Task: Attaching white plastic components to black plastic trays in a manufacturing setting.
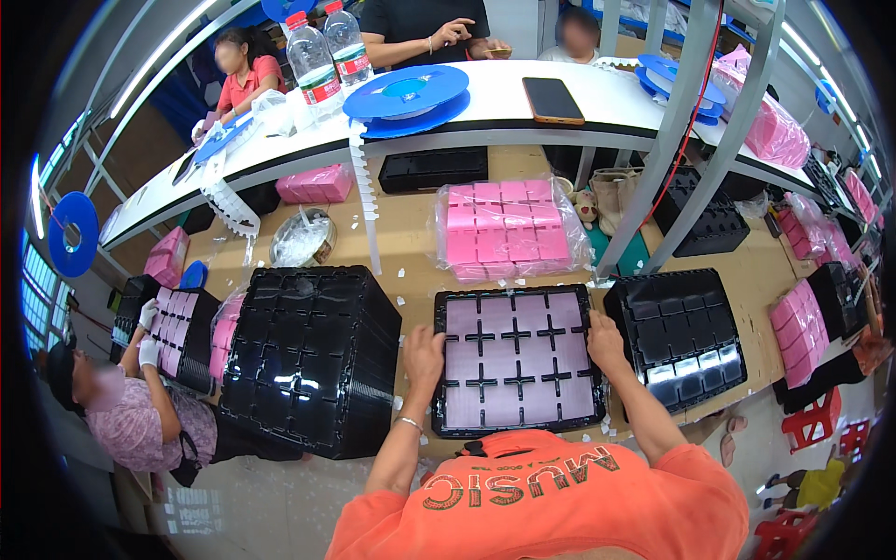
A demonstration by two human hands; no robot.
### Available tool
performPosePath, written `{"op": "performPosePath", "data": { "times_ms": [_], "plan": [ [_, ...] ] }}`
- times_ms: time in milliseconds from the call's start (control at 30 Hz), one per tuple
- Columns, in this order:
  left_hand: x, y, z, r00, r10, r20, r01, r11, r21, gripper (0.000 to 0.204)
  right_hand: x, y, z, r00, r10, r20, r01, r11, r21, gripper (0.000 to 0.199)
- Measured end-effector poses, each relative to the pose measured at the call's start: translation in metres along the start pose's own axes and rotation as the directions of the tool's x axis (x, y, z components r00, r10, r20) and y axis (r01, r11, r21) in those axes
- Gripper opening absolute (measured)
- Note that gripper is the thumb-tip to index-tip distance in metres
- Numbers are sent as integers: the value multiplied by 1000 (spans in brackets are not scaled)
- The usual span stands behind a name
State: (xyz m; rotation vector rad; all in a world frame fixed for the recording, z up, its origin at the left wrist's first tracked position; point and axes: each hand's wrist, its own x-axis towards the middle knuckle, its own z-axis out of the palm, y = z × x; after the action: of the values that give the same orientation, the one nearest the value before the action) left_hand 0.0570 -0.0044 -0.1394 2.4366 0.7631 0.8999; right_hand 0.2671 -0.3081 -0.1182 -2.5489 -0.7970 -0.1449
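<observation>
In front of me lies a black plastic tray [520,430] with a grid of compartments and black cross-shaped dividers. Flat pale lilac pieces [499,311] fill its compartments. My left hand [425,355] is closed on the tray's left edge, and a bracelet circles that wrist. On the opposite side, my right hand [606,340] grips the upper part of the right edge with bent fingers. The undersides of both hands' fingers are partly hidden. Close by my left forearm rises a tall stack of black trays [313,359]. Another black tray stack [676,338] stands just beyond my right hand.
Plastic-wrapped pink pieces [509,224] lie behind the tray. A tub of clear scraps [303,237] sits at the back left. Above runs a white shelf [597,89] bearing blue reels [407,93], bottles [313,63] and a phone [553,100]. Metal posts [658,159] stand at right; co-workers surround the bench.
</observation>
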Motion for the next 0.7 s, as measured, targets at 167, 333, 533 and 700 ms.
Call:
{"op": "performPosePath", "data": {
  "times_ms": [167,333,533,700],
  "plan": [
    [-22,-23,2,928,-324,184,324,946,27,31,-17,-8,-3,946,317,64,-323,936,139,35],
    [-26,-22,2,900,-368,235,376,927,15,31,-25,0,5,876,461,142,-476,873,105,32],
    [-27,-56,16,855,-466,226,517,802,-298,22,-19,2,-1,919,395,11,-389,900,196,25],
    [27,19,-78,785,-466,409,601,408,-688,17,-12,-28,-105,919,347,-189,-163,769,618,27]
  ]
}}
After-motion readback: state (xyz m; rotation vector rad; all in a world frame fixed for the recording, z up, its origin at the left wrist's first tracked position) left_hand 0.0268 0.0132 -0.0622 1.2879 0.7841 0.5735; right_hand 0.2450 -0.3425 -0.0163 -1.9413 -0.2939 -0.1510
